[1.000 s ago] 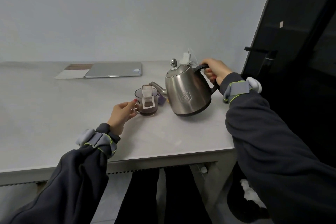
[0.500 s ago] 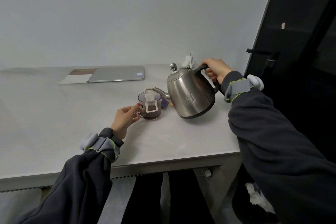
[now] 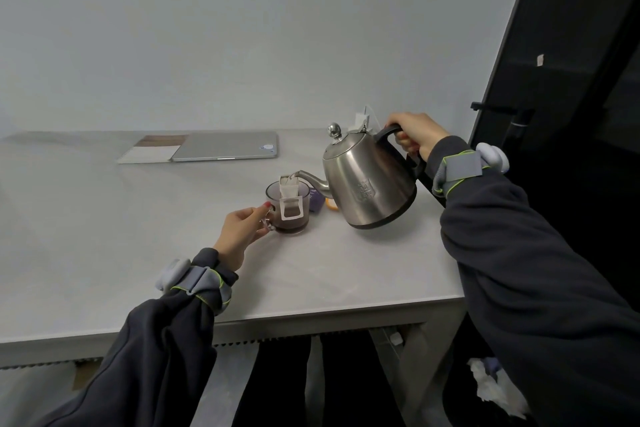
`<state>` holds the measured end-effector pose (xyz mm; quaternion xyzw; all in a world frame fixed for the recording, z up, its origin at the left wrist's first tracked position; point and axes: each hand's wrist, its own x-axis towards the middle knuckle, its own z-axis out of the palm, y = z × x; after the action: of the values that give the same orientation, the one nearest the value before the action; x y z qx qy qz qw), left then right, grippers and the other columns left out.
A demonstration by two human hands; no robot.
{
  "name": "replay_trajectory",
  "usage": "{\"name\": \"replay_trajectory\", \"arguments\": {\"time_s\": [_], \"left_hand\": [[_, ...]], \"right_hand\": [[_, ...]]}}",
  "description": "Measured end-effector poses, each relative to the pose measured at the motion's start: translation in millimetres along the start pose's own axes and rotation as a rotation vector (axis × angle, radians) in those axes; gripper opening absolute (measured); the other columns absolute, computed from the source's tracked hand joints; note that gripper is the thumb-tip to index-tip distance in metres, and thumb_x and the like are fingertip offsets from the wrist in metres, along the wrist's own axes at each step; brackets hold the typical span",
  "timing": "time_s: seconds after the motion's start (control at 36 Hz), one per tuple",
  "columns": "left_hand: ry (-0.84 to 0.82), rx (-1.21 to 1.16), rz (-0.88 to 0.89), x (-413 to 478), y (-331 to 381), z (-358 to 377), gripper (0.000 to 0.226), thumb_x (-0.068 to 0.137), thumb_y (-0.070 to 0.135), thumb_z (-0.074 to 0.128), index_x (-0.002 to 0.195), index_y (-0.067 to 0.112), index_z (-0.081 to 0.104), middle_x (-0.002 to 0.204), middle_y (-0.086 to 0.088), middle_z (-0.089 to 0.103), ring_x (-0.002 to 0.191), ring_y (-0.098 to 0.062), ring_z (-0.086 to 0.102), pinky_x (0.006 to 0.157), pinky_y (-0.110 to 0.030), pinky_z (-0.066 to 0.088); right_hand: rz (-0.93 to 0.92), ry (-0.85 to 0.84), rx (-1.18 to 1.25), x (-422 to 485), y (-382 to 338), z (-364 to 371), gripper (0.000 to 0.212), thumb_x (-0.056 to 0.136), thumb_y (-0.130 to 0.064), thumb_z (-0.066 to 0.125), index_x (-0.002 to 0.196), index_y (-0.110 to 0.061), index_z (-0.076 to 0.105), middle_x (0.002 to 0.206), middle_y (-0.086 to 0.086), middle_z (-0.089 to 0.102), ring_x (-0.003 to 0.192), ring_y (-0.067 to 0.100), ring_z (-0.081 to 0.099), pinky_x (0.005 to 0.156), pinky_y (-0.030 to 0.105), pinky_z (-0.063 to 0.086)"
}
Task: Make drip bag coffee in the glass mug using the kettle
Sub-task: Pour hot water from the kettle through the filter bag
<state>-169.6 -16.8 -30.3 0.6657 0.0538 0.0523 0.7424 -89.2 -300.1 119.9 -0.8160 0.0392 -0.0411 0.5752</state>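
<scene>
Head camera view, looking forward and down at 2 hands working over a pale grey tabletop (image 3: pixel 145 253) against a plain wall. Near the middle of the frame stands the glass mug (image 3: pixel 288 209), with dark coffee already pooled in its lower part. A white drip bag (image 3: pixel 290 199) hangs inside it, paper ears hooked over the rim.

At centre left, the left hand (image 3: pixel 242 230) steadies the mug, its grip pinching the clear handle between thumb and fingertips. At centre right, the right hand (image 3: pixel 414 136) has its grip wrapped tight round the black handle of a steel kettle (image 3: pixel 369 182). The kettle is lifted off the tabletop and tipped toward the left, so the tip of its thin spout sits right over the open mouth of the drip bag. Whether water is running at this instant is too fine to tell.

Behind the mug lies a small purple packet (image 3: pixel 316 199), with something orange just beside it. In the upper left, well apart, a closed laptop (image 3: pixel 227 146) lies next to a notebook (image 3: pixel 152 153).

Judging from this, the pour is the step in hand. To do it well, the tilt should stay gentle so a thin stream lands inside the bag, not on its paper ears. Pausing lets the water drain through before the bag overfills. The left hand should keep the mug from sliding.
</scene>
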Motion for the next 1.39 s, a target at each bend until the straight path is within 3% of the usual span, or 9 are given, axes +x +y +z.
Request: {"name": "replay_trajectory", "arguments": {"time_s": [0.33, 0.47, 0.94, 1.19, 1.39], "left_hand": [[0.001, 0.018, 0.0, -1, 0, 0, 0.028, 0.094, 0.026, 0.055, 0.092, 0.001, 0.067, 0.087, -0.01, 0.064, 0.08, -0.019, 0.054, 0.067, -0.015, 0.053], [0.01, -0.008, -0.011, -2, 2, 1, 0.025, 0.094, 0.024, 0.055, 0.082, 0.006, 0.067, 0.077, -0.005, 0.063, 0.074, -0.016, 0.053, 0.06, -0.012, 0.052], [0.012, 0.005, -0.013, -3, 2, 1, 0.024, 0.094, 0.024, 0.055, 0.08, 0.008, 0.067, 0.076, -0.004, 0.063, 0.08, -0.02, 0.051, 0.063, -0.013, 0.053], [-0.005, 0.019, -0.023, -3, 5, 1, 0.024, 0.094, 0.024, 0.054, 0.081, 0.007, 0.066, 0.079, -0.006, 0.061, 0.082, -0.021, 0.05, 0.078, -0.024, 0.051], [-0.012, 0.051, -0.017, -3, 5, 2, 0.027, 0.096, 0.025, 0.051, 0.078, 0.009, 0.065, 0.078, -0.006, 0.06, 0.075, -0.018, 0.051, 0.069, -0.018, 0.052]], "right_hand": [[-0.001, 0.006, 0.003, -3, -5, -2, 0.026, 0.077, -0.017, 0.049, 0.056, -0.02, 0.033, 0.034, -0.008, 0.024, 0.033, 0.009, 0.013, 0.037, 0.015, 0.009], [0.005, 0.007, -0.002, -5, -5, -1, 0.026, 0.078, -0.016, 0.048, 0.057, -0.02, 0.033, 0.033, -0.009, 0.023, 0.03, 0.009, 0.013, 0.036, 0.013, 0.009], [0.012, 0.009, 0.009, -9, 2, -1, 0.026, 0.078, -0.018, 0.049, 0.057, -0.021, 0.034, 0.034, -0.009, 0.023, 0.036, 0.009, 0.014, 0.038, 0.018, 0.009], [0.035, -0.01, 0.082, -8, 10, 1, 0.028, 0.081, -0.018, 0.046, 0.057, -0.02, 0.031, 0.032, -0.009, 0.022, 0.029, 0.008, 0.014, 0.04, 0.018, 0.009], [0.052, -0.005, 0.128, -9, 13, 1, 0.033, 0.082, -0.018, 0.047, 0.055, -0.021, 0.027, 0.032, -0.009, 0.021, 0.028, 0.008, 0.013, 0.038, 0.017, 0.009]]}}
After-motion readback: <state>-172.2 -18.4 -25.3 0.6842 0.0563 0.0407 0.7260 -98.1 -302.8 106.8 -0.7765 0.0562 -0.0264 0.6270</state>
